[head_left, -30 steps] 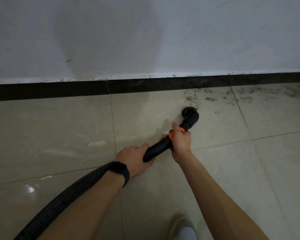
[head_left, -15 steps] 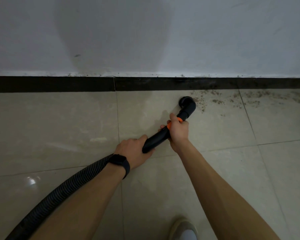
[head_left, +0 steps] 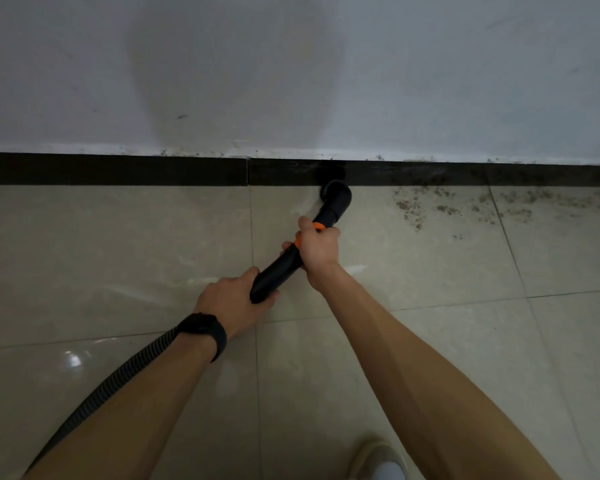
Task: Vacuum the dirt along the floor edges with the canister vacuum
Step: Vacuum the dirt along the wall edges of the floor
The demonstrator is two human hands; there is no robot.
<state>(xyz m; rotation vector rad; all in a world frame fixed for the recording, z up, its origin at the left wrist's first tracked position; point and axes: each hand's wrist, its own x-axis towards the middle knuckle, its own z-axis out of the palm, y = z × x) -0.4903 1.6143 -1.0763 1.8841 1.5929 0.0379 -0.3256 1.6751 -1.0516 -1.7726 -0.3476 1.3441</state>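
The black plastic vacuum wand (head_left: 279, 270) is gripped by both hands. Its rear end is clasped by the left hand (head_left: 231, 303), with the fingers curled under the tube and the thumb laid along the top. Its front part, at the orange ring (head_left: 318, 226), is wrapped by the curled fingers of the right hand (head_left: 319, 251). The black elbow-shaped nozzle (head_left: 336, 197) is set low on the glossy beige tiled floor (head_left: 118, 244), right at the foot of the black skirting board (head_left: 118, 169). Scattered brown dirt (head_left: 430, 207) is seen to the right of the nozzle, apart from it, along the skirting. A ribbed black hose (head_left: 118, 375) is led back under the left forearm, and a black wristband (head_left: 205, 329) is worn on the left wrist.
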